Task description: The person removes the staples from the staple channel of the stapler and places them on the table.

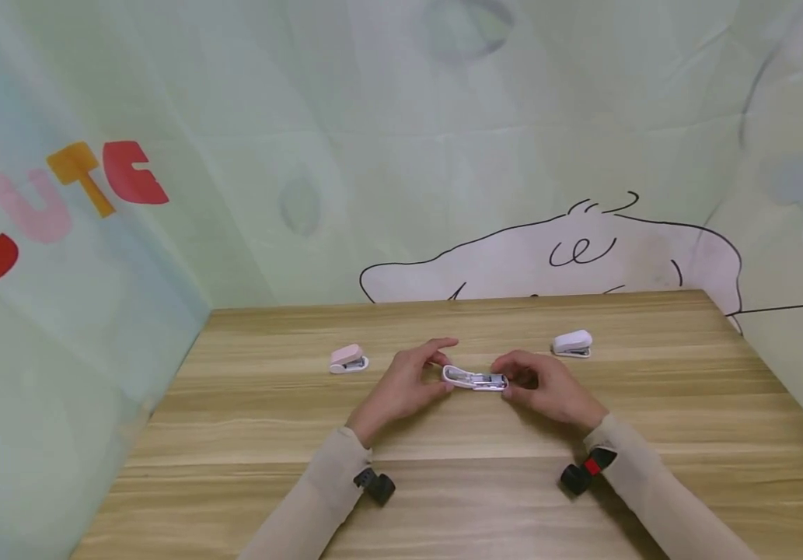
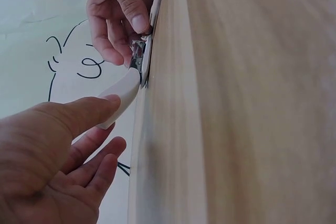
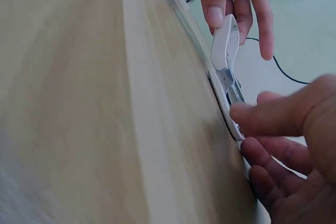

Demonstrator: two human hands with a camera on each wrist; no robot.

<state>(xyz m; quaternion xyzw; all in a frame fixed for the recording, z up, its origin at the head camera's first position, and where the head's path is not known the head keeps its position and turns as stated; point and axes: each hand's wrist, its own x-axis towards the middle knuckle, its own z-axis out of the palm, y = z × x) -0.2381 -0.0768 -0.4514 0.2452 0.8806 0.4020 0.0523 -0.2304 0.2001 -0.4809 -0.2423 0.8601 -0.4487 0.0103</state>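
Stapler (image 1: 474,379) unfolded, btwn pink stapler (image 1: 348,357), wht stapler (image 1: 572,342).

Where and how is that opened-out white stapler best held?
Probably pinch the opened-out stapler at both ends, one hand from each side: left hand on the curved cover, right hand on the opposite end. It is long and slim, with metal parts exposed between.

The head camera is looking forward and down from well above, taking in the table's (image 1: 471,509) far edge and corners. The left wrist camera (image 1: 377,487) and right wrist camera (image 1: 586,472) are facing that edge from low and close, rolled opposite ways. All three are sharing the opened stapler (image 1: 475,379), left hand (image 1: 408,383) and right hand (image 1: 548,387).
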